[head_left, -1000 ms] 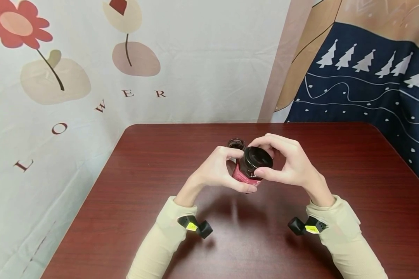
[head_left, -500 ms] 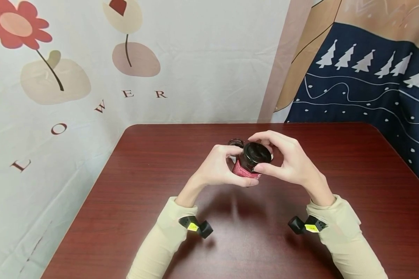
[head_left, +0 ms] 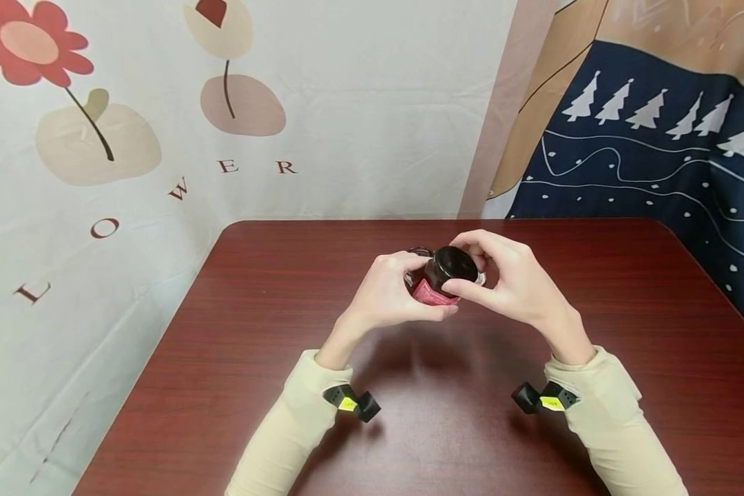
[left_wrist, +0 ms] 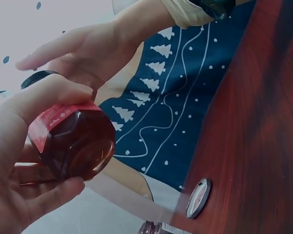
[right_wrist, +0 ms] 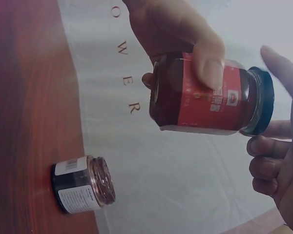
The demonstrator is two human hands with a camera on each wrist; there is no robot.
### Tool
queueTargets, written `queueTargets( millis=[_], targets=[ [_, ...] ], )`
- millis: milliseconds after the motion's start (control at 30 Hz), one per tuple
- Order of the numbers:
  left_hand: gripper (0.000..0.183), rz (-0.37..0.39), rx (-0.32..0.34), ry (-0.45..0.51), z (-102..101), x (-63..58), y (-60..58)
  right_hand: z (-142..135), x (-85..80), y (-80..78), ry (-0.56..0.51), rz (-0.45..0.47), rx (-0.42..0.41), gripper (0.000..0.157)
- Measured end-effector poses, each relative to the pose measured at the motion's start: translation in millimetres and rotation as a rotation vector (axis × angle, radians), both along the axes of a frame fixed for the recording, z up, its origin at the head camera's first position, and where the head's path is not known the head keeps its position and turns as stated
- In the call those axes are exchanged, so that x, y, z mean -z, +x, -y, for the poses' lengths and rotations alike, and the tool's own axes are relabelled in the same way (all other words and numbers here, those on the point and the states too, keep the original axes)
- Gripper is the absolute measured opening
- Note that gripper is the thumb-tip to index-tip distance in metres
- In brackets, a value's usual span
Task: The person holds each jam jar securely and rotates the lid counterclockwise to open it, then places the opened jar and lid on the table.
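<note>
My left hand (head_left: 386, 289) grips a dark glass jar with a red label (head_left: 430, 293), its thumb and fingers spread round the body. The jar (left_wrist: 83, 139) is held above the table, tilted in the head view. On top sits a black screw lid (head_left: 456, 263), and the thumb and fingers of my right hand (head_left: 516, 281) are curled about its rim. From the right wrist, the lid (right_wrist: 261, 101) is seen on the jar's neck, with curled fingers touching its lower edge. The right palm does not show clearly in the head view.
Behind the hands, a second jar (right_wrist: 83, 184) with white labels stands uncovered on the brown table (head_left: 273, 386). A loose lid (left_wrist: 199, 198) lies on the table, mostly hidden by the right hand in the head view. Printed cloths (head_left: 372, 103) hang behind the table.
The jar has shifted slightly up and away in the head view, together with the left hand. The right hand's thumb has moved left and up along the lid's rim.
</note>
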State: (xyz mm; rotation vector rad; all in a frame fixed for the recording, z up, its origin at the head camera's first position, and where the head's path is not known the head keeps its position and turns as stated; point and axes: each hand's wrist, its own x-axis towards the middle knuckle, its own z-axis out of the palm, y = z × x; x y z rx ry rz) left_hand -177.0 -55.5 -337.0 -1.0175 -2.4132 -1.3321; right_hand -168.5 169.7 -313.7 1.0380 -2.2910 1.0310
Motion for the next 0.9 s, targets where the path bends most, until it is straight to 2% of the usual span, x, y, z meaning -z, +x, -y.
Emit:
queueTargets(
  millis=[167, 300, 633, 900],
  targets=[
    [0.034, -0.071, -0.049, -0.071, -1.2, 0.1, 0.0, -0.1, 0.8, -0.5, 0.025, 0.016, 0.028, 0.041],
    [0.034, -0.104, -0.056, -0.107, -1.2, -0.3, -0.2, -1.0, 0.6, -0.1, 0.033, 0.024, 0.023, 0.041],
    [0.034, -0.095, 0.023, -0.056, 0.0, 1.3, -2.1, -2.4, -2.3, 2.0, 0.039, 0.045, -0.004, 0.040],
    [0.038, -0.042, 0.062, -0.012, 0.4, 0.1, -1.1, -3.8, -3.6, 2.9, 0.016, 0.028, -0.049, 0.042]
  ],
)
